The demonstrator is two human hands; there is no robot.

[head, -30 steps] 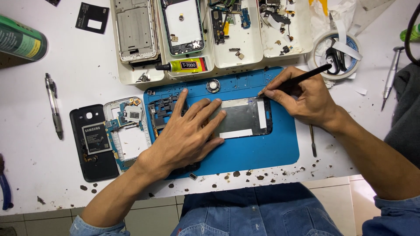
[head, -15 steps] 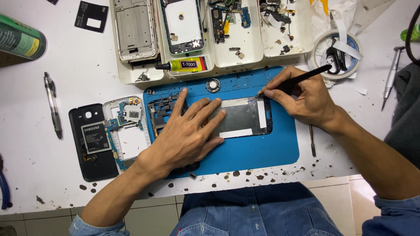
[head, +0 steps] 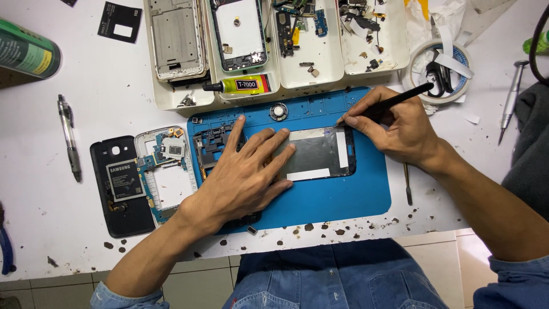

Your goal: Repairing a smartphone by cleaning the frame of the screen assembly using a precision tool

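A white table (head: 51, 240) is carrying a blue mat (head: 343, 194) lying close to its front edge. On it, the left hand (head: 243, 174) is pressing flat, fingers spread, on an opened phone (head: 314, 153); the right hand (head: 400, 129) is pinching a black tool (head: 400, 98) at the phone's upper corner. Parts trays (head: 326, 60) are crowding the mat's far side.
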